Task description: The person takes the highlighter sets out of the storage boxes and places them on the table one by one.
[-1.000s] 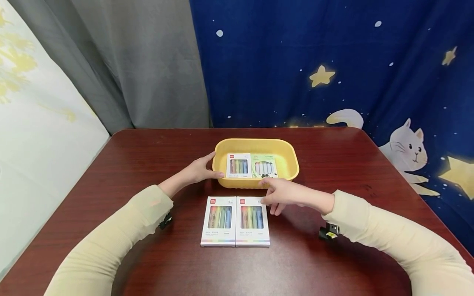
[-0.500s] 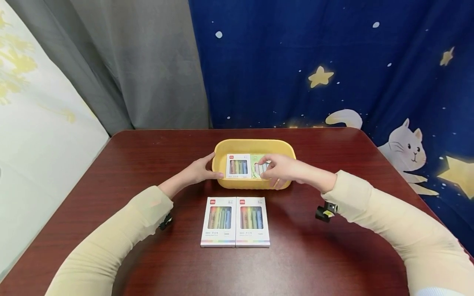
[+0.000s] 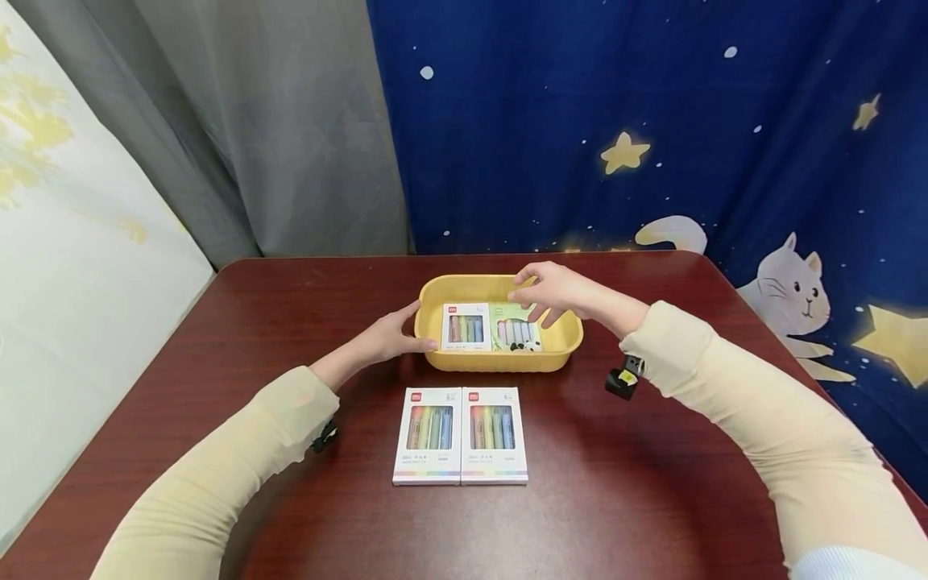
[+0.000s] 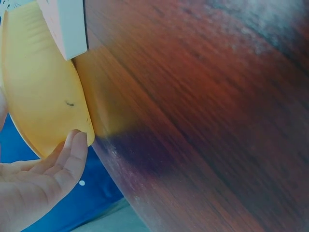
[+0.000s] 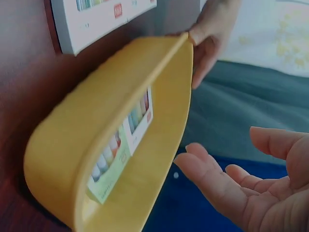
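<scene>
My left hand [image 3: 389, 336] holds the left end of a yellow plastic basket [image 3: 478, 362], thumb at the front corner and fingers along the outer end wall. Inside the basket lie a white box of crayons [image 3: 467, 328] and, to its right, a green box of crayons [image 3: 515, 329] with a panda print. Above the basket's back right part hovers my right hand [image 3: 554, 288], fingers loosely bent and holding nothing. In the right wrist view its thumb and fingers [image 5: 212, 179] are spread apart beside the basket's rim.
Two larger white crayon boxes, a left one [image 3: 428, 437] and a right one [image 3: 495, 437], lie side by side in front of the basket. They rest on a dark red wooden table [image 3: 348, 524]. Curtains [image 3: 507, 145] hang behind the table's far edge.
My right hand has moved from the basket's front rim, over the green box, to the back right part, uncovering that box. My left hand stays at the basket's left end.
</scene>
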`<state>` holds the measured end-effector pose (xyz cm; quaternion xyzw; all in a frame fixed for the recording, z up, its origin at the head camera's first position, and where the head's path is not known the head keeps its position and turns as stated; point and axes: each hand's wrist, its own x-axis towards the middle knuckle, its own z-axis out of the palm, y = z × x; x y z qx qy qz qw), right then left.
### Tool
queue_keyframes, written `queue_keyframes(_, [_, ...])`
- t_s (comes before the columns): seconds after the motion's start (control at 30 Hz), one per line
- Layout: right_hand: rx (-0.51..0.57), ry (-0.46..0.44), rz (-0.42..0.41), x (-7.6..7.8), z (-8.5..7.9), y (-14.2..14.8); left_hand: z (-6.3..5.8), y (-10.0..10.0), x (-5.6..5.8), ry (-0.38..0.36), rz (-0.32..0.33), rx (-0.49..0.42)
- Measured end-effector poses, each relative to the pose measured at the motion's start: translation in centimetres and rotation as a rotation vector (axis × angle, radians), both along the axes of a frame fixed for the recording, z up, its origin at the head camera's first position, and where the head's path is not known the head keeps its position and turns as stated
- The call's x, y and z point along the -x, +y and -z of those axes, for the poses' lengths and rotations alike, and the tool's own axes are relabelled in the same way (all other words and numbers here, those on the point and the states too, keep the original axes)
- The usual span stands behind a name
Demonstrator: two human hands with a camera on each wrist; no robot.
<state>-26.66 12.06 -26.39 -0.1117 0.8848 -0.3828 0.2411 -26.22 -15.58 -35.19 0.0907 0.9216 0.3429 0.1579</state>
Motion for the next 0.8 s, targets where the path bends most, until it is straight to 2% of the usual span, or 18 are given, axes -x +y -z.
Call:
queue_keyframes(0.23, [-0.039,0.016,0.021,1.3,-0.3,0.0,0.1,-0.1,0.0,0.002,0.014,-0.009])
queue_keyframes(0.43, [-0.065,0.040,0.104,2.8,0.3,-0.1,0.1,0.0,-0.1,-0.002,0.009,-0.020])
queue_keyframes(0.8, [-0.112,-0.089,0.134,5.6,0.8,0.0,-0.2,-0.1,-0.2,0.001,0.014,-0.011])
